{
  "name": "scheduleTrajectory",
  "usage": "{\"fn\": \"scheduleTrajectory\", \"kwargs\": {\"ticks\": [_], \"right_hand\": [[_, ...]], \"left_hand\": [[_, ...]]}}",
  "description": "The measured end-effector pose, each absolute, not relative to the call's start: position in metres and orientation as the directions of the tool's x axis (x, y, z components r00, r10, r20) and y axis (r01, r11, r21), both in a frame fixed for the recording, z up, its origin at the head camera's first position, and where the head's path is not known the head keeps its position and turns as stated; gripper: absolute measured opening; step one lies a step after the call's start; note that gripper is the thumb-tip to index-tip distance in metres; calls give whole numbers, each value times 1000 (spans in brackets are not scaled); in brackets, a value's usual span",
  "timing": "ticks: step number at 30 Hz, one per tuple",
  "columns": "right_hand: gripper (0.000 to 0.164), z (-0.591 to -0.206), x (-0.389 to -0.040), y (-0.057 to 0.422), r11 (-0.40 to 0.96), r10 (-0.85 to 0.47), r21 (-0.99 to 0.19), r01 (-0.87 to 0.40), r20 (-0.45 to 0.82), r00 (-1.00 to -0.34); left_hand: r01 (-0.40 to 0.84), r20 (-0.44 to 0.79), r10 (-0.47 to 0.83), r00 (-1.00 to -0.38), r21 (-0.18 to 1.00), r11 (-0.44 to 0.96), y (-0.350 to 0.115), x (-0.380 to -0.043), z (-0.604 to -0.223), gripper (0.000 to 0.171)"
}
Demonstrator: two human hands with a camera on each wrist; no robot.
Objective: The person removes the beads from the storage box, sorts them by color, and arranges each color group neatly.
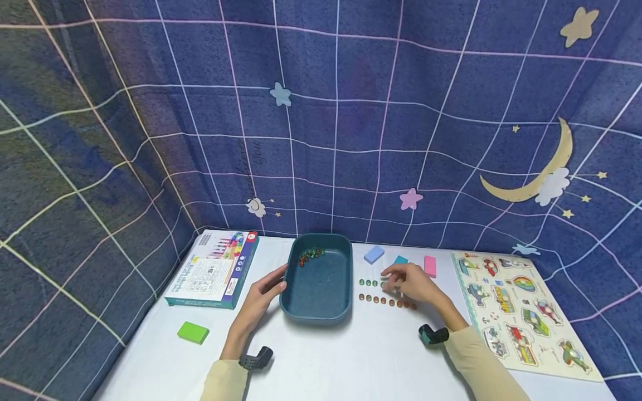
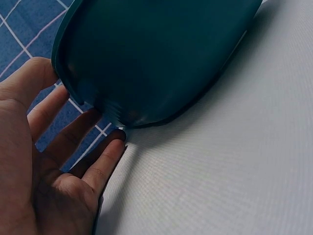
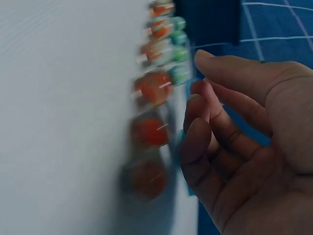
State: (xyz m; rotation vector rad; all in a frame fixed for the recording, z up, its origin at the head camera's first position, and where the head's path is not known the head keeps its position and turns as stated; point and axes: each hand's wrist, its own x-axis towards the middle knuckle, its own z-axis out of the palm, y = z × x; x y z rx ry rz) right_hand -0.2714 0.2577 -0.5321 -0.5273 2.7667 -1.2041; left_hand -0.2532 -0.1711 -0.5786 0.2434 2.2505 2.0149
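Observation:
A dark teal bin [image 1: 317, 320] stands mid-table, with several red and green marbles [image 1: 311, 254] inside near its far left corner. My left hand [image 1: 263, 295] touches the bin's left side, its fingers fairly straight along the outer wall. To the right of the bin lie two rows on the cloth: green marbles [image 1: 368, 283] behind, orange marbles [image 1: 383, 301] in front. Over the right end of the green row hovers my right hand [image 1: 411, 283], fingers loosely bent. Between its thumb and fingertips, the right wrist view shows no marble.
Blue [image 1: 374, 254], teal [image 1: 400, 260] and pink blocks [image 1: 429, 266] lie behind the rows. A green block [image 1: 193, 332] and a boxed set [image 1: 213, 273] are at left. A picture puzzle board [image 1: 526, 312] lies at right; a grid-patterned curtain [image 1: 321, 122] hangs behind.

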Motion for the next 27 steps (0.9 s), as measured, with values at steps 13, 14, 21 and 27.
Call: {"fn": "scheduleTrajectory", "kwargs": {"ticks": [13,14,21,27], "right_hand": [[23,-479,-298,178,444,-360,-855,-268,104,-927],[22,-475,-300,169,437,-364,-859,-267,102,-926],[20,-463,-321,110,420,-391,-877,-235,59,-918],[19,-485,-334,80,485,-392,-849,-211,5,-920]], "left_hand": [[38,18,191,-981,994,99,-171,-251,-578,53],[39,19,192,-981,994,101,-171,-251,-578,53],[40,20,189,-982,994,104,-173,-251,-577,53],[49,27,209,-977,994,98,-172,-252,-576,54]]}}
